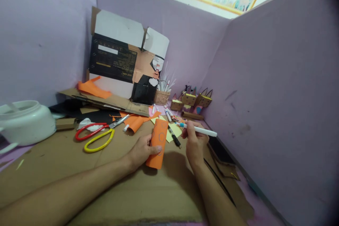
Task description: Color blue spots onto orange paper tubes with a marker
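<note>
My left hand [144,152] is wrapped round an orange paper tube [158,139], thumb across its front. Rounded outlines are drawn on the tube, which stands nearly upright, leaning slightly, above the cardboard sheet [127,197]. To its right, my right hand [195,143] grips a white marker [205,131] between thumb and fingers. The marker lies almost level, its blue tip end pointing left toward the tube without touching it. Behind the hands are yellow paper [175,129] and a black pen [174,136].
Red-and-yellow scissors [99,140] lie left, near a white pot [26,122]. An unfolded printed box [113,56] leans on the back wall beside a basket of markers [161,97]. Small cardboard animal figures [189,99] stand back right; a dark flat object [221,150] lies right.
</note>
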Action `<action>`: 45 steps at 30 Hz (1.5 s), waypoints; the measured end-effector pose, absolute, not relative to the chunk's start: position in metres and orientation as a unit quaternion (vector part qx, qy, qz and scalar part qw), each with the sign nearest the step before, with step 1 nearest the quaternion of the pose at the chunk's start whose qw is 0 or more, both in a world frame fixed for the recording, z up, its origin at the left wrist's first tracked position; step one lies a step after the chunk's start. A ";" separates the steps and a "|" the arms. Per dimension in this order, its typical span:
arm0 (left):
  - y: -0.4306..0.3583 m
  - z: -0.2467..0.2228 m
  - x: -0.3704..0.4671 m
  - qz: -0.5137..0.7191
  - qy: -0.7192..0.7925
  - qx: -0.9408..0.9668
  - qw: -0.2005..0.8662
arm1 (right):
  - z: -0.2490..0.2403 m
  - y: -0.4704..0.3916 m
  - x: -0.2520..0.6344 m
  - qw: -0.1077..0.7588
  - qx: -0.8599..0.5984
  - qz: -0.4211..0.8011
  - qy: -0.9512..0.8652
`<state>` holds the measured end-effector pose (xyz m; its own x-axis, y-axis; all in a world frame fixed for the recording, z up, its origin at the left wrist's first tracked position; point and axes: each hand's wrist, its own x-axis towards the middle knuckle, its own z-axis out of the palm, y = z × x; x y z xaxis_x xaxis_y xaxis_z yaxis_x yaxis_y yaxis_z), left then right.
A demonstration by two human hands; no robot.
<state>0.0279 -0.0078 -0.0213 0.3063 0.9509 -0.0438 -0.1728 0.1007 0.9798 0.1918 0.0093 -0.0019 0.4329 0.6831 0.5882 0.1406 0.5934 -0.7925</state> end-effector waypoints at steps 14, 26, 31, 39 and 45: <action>-0.009 -0.022 0.028 0.438 0.385 0.558 0.590 | -0.009 0.007 0.186 0.697 -0.381 0.178 -0.581; -0.008 -0.022 0.027 0.427 0.392 0.575 0.577 | -0.014 0.005 0.184 0.677 -0.383 0.193 -0.597; -0.008 -0.023 0.028 0.425 0.401 0.581 0.567 | -0.014 0.006 0.184 0.673 -0.380 0.200 -0.602; -0.009 -0.021 0.027 0.421 0.408 0.585 0.560 | -0.017 0.007 0.184 0.671 -0.383 0.204 -0.601; -0.010 -0.020 0.026 0.419 0.415 0.591 0.551 | -0.016 0.007 0.184 0.667 -0.381 0.219 -0.601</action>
